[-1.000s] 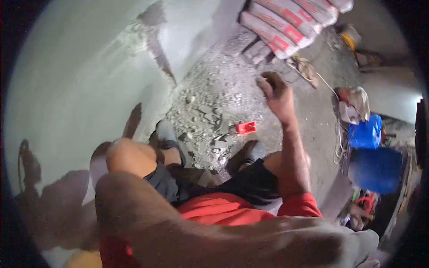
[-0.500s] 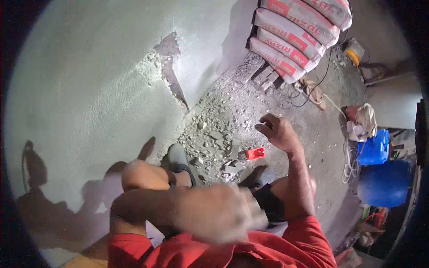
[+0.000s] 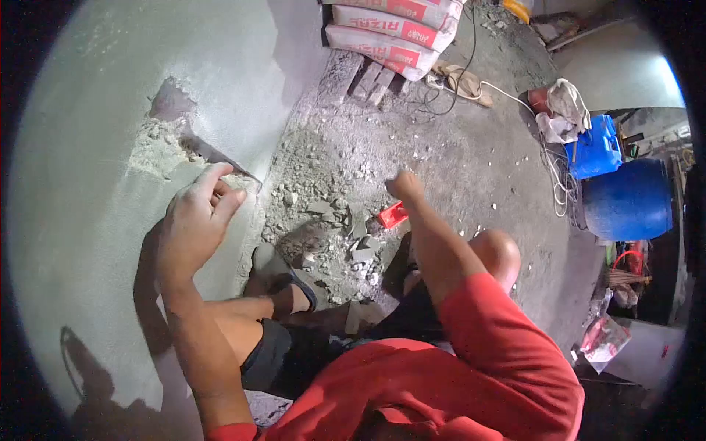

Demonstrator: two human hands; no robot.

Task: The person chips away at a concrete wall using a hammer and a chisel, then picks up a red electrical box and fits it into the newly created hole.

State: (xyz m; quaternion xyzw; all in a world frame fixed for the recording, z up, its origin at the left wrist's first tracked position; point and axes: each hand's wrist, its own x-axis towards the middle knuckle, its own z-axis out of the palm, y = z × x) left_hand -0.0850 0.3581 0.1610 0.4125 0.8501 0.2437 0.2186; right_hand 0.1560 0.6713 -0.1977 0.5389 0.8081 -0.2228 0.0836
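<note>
My left hand (image 3: 193,229) is raised in front of the grey wall (image 3: 88,176). Its fingers are half curled, with the thumb apart from the index finger, and nothing shows between them. Just beyond the fingertips, a broken gap (image 3: 213,153) runs down through the plaster to the floor. On the right, my right hand (image 3: 404,187) is held low over the floor, curled like a fist. Its fingertips are hidden, as is anything they may hold. Close below it lies a small red plastic box (image 3: 393,215), resting on the rubble.
Broken rubble (image 3: 323,209) is spread along the wall's foot, around my shoes. Stacked cement bags (image 3: 382,45) stand at the top on blocks (image 3: 373,84). On the right are a blue jerrycan (image 3: 594,151), a blue drum (image 3: 629,200) and a white cord (image 3: 562,192).
My left hand has swung from my lap up to the broken wall. My right hand has gone from loosely curled to fist-like, nearer the red box. The view has shifted right.
</note>
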